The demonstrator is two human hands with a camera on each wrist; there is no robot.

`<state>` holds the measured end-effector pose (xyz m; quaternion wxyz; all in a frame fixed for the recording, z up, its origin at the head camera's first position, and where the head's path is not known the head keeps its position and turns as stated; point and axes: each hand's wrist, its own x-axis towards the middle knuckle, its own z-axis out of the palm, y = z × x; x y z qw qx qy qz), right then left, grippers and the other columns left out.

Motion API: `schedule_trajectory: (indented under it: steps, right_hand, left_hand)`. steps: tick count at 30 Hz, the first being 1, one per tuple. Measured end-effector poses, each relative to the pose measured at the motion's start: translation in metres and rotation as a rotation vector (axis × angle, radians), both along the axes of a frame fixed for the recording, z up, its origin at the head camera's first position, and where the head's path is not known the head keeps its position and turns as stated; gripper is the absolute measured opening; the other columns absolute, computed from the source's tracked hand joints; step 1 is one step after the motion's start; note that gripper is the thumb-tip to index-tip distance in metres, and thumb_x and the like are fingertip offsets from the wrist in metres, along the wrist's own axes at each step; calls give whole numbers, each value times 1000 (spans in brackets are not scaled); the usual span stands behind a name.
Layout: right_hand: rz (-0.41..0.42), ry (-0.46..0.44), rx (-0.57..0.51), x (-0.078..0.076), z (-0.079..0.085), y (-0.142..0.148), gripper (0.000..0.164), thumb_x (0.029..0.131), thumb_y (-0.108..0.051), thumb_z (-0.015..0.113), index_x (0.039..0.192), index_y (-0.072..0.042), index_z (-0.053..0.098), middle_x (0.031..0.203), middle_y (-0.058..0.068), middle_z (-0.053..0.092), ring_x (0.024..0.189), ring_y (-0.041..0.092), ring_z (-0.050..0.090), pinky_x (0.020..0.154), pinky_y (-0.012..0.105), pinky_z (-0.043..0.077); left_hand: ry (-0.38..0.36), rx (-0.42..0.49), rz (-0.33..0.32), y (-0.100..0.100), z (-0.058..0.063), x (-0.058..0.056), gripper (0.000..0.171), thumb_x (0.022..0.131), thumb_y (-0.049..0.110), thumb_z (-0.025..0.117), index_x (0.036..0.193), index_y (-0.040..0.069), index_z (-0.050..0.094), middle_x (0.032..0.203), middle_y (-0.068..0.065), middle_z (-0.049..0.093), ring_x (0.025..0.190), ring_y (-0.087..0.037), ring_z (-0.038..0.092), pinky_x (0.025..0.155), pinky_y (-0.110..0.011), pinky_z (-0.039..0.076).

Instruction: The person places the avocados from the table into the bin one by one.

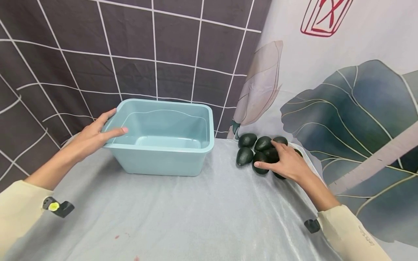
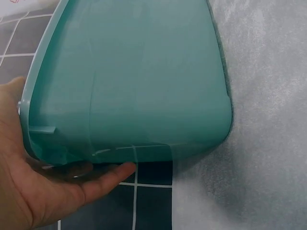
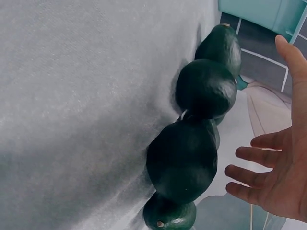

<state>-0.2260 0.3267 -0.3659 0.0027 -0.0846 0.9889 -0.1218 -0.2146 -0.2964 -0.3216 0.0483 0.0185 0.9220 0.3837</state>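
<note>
A light blue plastic basin (image 1: 160,159) stands on the cloth at left centre; its inside looks bare. My left hand (image 1: 93,136) holds the basin's left end, thumb over the rim and fingers along the outside. In the left wrist view, that hand (image 2: 43,187) is at the rim's corner, below the basin's side wall (image 2: 139,86). Several dark green avocados (image 1: 244,156) lie clustered at the right. Just above them hovers my right hand (image 1: 289,161), fingers spread, partly hiding some. The right wrist view shows a gap between that hand (image 3: 276,167) and the avocados (image 3: 182,160).
A pale grey cloth (image 1: 183,214) covers the table. Behind the basin hangs a dark curtain (image 1: 134,76) with a white grid. A white curtain (image 1: 303,61) with a leaf print hangs close behind and right of the avocados.
</note>
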Motion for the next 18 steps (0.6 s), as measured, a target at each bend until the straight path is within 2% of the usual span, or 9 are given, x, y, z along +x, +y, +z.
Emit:
schedule_trajectory:
  steps: [8,13,18]
  right_hand:
    - [12,32,-28,1,-4,-2,114,90,-80,78,162,6,54,162,34,56,152,57,50,120,74,44]
    - [20,36,-42,2,-8,-3,105,91,-77,79,152,7,62,153,33,64,145,55,57,118,72,46]
    - [32,55,-50,3,-11,-4,90,90,-74,82,138,1,72,139,28,73,132,50,67,110,68,52]
  left_hand:
    - [-54,18,-37,-2,-1,0,115,107,62,64,181,25,-15,189,-23,-11,171,-62,8,125,-89,19]
    - [-58,35,-56,-2,-2,0,120,106,58,69,181,24,-18,189,-25,-10,168,-62,15,125,-88,22]
    - [-61,47,-62,-3,-3,0,125,104,52,74,180,23,-21,189,-27,-7,165,-60,22,124,-84,31]
